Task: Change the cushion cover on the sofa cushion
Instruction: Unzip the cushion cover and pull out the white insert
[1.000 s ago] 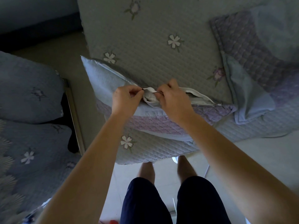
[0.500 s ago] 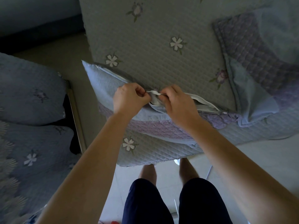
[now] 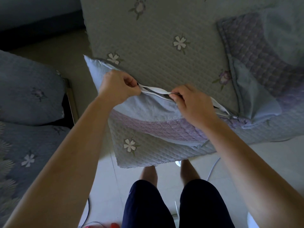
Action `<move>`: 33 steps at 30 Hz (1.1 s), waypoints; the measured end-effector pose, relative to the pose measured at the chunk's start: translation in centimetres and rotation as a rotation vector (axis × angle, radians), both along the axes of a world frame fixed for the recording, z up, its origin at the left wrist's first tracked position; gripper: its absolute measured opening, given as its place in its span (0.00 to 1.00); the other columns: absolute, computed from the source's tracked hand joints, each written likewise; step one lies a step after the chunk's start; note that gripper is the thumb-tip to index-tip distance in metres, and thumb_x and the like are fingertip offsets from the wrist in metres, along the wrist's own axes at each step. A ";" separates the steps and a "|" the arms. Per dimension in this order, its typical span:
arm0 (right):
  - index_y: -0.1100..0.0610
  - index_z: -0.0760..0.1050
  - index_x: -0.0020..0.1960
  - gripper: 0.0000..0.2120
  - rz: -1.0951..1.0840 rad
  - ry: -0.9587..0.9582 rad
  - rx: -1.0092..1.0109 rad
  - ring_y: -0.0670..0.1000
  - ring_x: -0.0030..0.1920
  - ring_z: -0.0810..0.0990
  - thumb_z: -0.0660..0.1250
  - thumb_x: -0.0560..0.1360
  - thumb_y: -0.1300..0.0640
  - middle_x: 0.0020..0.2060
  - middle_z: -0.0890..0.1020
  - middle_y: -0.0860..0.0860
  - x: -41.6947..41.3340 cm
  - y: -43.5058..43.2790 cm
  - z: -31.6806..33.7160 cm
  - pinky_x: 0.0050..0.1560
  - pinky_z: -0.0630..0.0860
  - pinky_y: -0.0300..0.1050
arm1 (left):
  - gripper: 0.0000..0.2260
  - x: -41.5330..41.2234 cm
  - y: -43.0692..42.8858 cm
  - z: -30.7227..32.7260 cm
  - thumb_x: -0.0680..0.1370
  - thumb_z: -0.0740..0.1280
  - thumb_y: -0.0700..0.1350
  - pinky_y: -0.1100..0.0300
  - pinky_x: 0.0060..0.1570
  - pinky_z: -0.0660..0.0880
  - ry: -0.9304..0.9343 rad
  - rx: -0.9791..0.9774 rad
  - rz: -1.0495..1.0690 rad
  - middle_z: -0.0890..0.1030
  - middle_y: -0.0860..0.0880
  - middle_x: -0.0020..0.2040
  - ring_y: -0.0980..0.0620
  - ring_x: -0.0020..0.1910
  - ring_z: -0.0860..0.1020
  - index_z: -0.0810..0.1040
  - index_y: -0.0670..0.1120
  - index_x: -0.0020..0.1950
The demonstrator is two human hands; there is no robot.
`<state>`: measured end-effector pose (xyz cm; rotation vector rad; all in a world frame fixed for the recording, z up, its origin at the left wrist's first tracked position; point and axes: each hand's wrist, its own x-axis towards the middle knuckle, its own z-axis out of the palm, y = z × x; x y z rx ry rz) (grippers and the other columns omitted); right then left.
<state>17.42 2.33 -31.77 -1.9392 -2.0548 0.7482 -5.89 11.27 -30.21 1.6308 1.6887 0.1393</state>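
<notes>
1. The left hand's [image 3: 116, 89] curled fingers and thumb pinched the white zip edge [image 3: 154, 90] of the cushion cover [image 3: 144, 109].
2. The right hand [image 3: 193, 104] pinched the same edge nearby.
3. The cushion cover lay at the sofa seat's [image 3: 164, 66] near left corner, its mouth gaping between the hands.

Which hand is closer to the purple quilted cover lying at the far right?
The right hand: it pinches the cushion's opening, below and left of the purple cover. The left hand pinches it farther left.
</notes>
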 end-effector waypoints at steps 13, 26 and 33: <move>0.56 0.78 0.58 0.14 0.194 -0.041 -0.123 0.61 0.52 0.80 0.63 0.80 0.48 0.50 0.80 0.56 -6.1 3.7 0.0 0.45 0.73 0.50 | 0.04 -0.9 0.4 1.4 0.67 0.75 0.43 0.61 0.28 0.72 -0.048 -0.092 0.001 0.78 0.49 0.28 0.59 0.22 0.71 0.81 0.48 0.33; 0.59 0.80 0.54 0.10 0.229 0.017 0.015 0.55 0.38 0.79 0.67 0.79 0.53 0.43 0.79 0.51 -2.9 1.3 0.8 0.35 0.72 0.45 | 0.04 -4.7 2.1 3.8 0.69 0.76 0.44 0.66 0.38 0.77 0.045 0.150 0.087 0.81 0.52 0.37 0.57 0.35 0.78 0.83 0.47 0.41; 0.60 0.80 0.53 0.12 0.163 0.019 0.028 0.54 0.36 0.78 0.68 0.79 0.51 0.40 0.76 0.50 -2.4 0.7 1.3 0.36 0.64 0.41 | 0.04 -4.8 2.2 3.8 0.70 0.76 0.44 0.65 0.35 0.76 0.055 0.201 0.099 0.80 0.54 0.35 0.58 0.33 0.77 0.83 0.46 0.41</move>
